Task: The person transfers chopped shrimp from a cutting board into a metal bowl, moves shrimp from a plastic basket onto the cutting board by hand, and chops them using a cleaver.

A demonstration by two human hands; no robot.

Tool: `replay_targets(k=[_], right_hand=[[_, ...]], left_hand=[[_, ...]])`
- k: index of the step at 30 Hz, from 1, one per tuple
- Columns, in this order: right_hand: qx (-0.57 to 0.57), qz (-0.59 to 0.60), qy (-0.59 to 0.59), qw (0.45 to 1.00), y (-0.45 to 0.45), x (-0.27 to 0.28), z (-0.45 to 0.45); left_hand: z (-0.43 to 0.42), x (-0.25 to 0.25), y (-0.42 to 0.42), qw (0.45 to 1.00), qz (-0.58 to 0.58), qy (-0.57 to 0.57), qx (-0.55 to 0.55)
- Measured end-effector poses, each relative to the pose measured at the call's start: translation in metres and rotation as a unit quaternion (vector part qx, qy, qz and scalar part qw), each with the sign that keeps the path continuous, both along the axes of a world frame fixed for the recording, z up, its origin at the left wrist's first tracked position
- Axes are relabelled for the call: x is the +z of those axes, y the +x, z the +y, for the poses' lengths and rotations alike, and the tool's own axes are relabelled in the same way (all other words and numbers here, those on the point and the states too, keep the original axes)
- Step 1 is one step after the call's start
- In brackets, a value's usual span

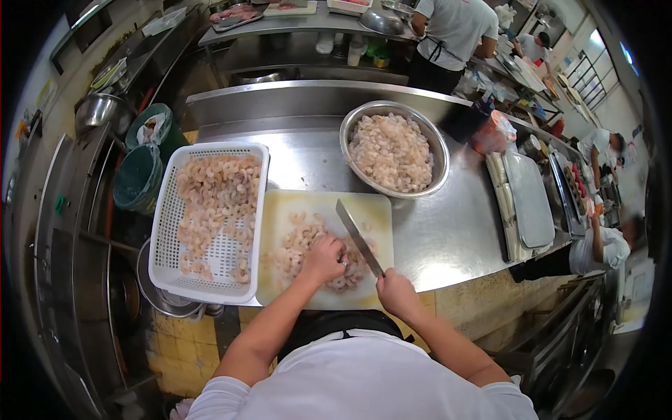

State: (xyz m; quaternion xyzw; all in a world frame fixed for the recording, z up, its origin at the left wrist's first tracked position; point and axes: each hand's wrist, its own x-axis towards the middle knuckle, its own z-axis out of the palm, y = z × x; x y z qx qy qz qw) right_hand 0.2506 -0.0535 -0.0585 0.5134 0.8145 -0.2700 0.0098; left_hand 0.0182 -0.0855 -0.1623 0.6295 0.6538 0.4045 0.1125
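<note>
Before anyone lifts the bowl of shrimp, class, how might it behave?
The bowl is probably heavy, being heaped with shrimp. Pushed, it may slide, since bowl and table both look smooth. Tilted, it might spill, since the shrimp look loose.

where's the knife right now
In the head view, the knife is in the right hand, its blade slanting over the right half of the cutting board, with the large metal bowl just beyond.

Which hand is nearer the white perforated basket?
Left. The left hand is at the shrimp on the cutting board, right of the basket; the right hand, holding the knife, is farther right, by the board's edge.
</note>
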Motion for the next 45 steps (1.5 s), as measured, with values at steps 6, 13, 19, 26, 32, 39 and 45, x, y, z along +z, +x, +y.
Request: replay_targets(k=[6, 13, 19, 26, 32, 39, 45], right_hand=[[0.025, 0.074, 0.05, 0.996, -0.051, -0.028, 0.037], [0.016, 0.031, -0.01, 0.999, -0.016, 0.026, 0.005], [0.029, 0.006, -0.023, 0.999, -0.014, -0.008, -0.007], [0.031, 0.09, 0.033, 0.995, -0.054, -0.026, 0.026], [0.025, 0.036, -0.016, 0.999, -0.028, 0.021, -0.004], [0.067, 0.033, 0.016, 0.997, -0.052, -0.021, 0.011], [0.058, 0.104, 0.08, 0.99, -0.063, -0.027, 0.01]], left_hand=[[-0.001, 0.004, 0.0, 0.999, -0.005, -0.035, -0.009], [-0.002, 0.002, 0.003, 0.998, -0.051, -0.011, -0.02], [0.001, -0.003, 0.001, 0.998, -0.048, -0.003, -0.029], [-0.004, -0.01, -0.001, 0.998, -0.048, -0.007, -0.039], [-0.008, -0.006, -0.001, 0.999, -0.04, 0.011, -0.028], [-0.007, -0.018, 0.001, 0.999, -0.029, 0.008, -0.025], [-0.008, -0.017, 0.001, 0.999, -0.037, 0.017, -0.016]])
